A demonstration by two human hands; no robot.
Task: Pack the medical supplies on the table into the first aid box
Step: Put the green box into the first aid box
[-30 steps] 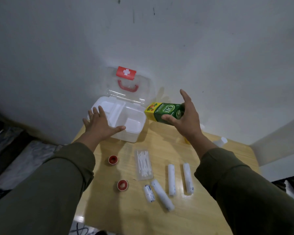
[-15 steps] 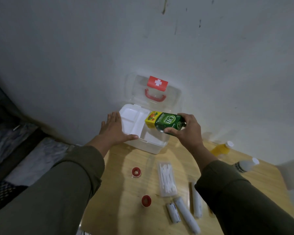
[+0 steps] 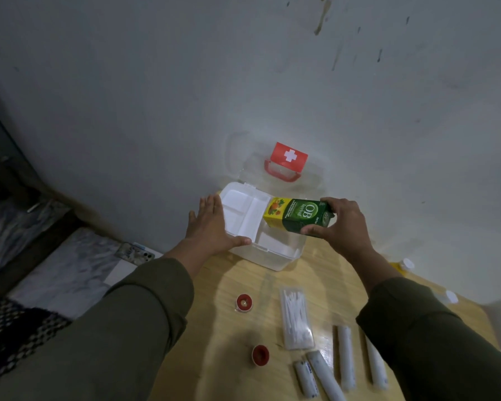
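The white first aid box [image 3: 275, 257] stands open at the far side of the wooden table [image 3: 232, 337], its clear lid with a red cross leaning back against the wall. My right hand [image 3: 340, 227] grips a green and yellow medicine carton [image 3: 297, 216] and holds it tilted over the box's white inner tray. My left hand [image 3: 211, 227] rests flat against the box's left side, thumb along its front rim. On the table lie two red tape rolls [image 3: 244, 302], a clear pack of cotton swabs [image 3: 295, 316] and several white bandage rolls [image 3: 344, 357].
Two small bottles with white caps [image 3: 407, 264] stand on the table to the right, partly behind my right arm. A grey wall rises just behind the box. Left of the table the floor drops away, with a phone [image 3: 136, 253] lying on a marbled surface.
My right hand has carried the carton leftward from beside the box to over its tray. My left hand has stayed at the box's left side. My view has swung left and up.
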